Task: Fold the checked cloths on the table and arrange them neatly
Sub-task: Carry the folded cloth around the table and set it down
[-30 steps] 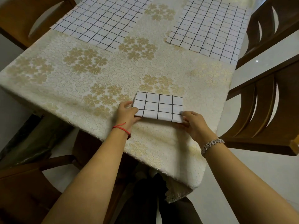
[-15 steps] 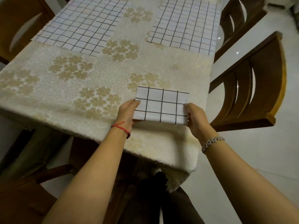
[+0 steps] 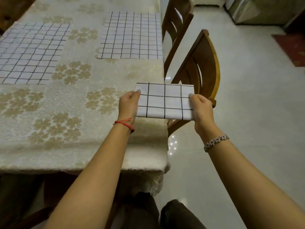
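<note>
— How are the hands placed?

— Both arms reach forward. The left hand point(image 3: 127, 103) pinches the left end of the folded cloth point(image 3: 165, 101), thumb on top near the far corner, fingers tucked beneath. The right hand point(image 3: 201, 108) pinches the right end the same way, thumb on top, the other fingers hidden under the fabric. A red string point(image 3: 124, 123) circles the left wrist and a beaded bracelet point(image 3: 216, 141) the right.

— Where is that cloth?

— Held level between the hands at the right edge of the table point(image 3: 66, 129). Its left part is over the tablecloth, and its right part juts past the edge, in front of the near chair point(image 3: 204, 63). A shadow lies on the tablecloth under its near edge.

— How many cloths in all?

— Three checked ones. One is folded into a small rectangle; two lie flat and unfolded farther back, the left flat cloth point(image 3: 31, 52) and the right flat cloth point(image 3: 132, 35), well apart from each other, with gold flower patterns between them.

— What else is around?

— Two wooden chairs stand along the right side, the far chair point(image 3: 176, 22) behind the near one. A bit of another chair point(image 3: 9, 12) shows at the top left corner. On the shiny floor point(image 3: 247, 113) to the right lies a dark red rug point(image 3: 293, 47). The near chair's back is right beside the right hand.
</note>
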`<act>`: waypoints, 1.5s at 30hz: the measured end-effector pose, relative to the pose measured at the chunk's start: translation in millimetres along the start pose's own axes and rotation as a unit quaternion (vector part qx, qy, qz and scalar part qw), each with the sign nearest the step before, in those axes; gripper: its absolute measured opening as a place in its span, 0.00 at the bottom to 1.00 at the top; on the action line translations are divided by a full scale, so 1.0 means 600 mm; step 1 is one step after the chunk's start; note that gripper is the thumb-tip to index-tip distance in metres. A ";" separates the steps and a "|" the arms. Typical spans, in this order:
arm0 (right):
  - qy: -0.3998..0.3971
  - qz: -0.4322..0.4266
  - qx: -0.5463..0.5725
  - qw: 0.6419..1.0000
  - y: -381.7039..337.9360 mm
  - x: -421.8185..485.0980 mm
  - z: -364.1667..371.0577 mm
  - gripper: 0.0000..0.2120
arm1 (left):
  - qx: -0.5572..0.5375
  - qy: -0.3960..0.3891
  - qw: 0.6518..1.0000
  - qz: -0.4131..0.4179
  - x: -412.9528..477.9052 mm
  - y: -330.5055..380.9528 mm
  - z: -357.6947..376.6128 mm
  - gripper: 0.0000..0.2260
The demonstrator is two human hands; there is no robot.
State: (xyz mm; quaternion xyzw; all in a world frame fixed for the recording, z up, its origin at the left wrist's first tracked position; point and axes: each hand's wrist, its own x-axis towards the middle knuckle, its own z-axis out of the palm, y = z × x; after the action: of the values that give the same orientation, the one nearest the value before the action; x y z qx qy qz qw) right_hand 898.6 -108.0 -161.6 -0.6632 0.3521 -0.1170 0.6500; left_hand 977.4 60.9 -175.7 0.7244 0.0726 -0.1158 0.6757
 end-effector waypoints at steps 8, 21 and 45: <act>0.115 -0.050 0.020 0.992 -0.022 -0.019 -0.174 0.08 | 0.015 -0.065 0.997 0.032 -0.086 0.046 0.157 0.15; 0.215 -0.055 0.074 0.972 0.011 -0.068 -0.453 0.13 | -0.005 -0.199 0.978 0.062 -0.229 0.034 0.373 0.08; 0.274 -0.046 0.060 0.959 0.046 0.001 -0.623 0.09 | 0.007 -0.255 0.967 0.025 -0.237 0.023 0.572 0.14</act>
State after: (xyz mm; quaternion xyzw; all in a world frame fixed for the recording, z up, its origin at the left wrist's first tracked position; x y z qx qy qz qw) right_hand 661.2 -397.4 -140.2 -0.5807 0.4780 -0.3446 0.5617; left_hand 820.0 -274.5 -145.0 0.6775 -0.1207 -0.2805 0.6692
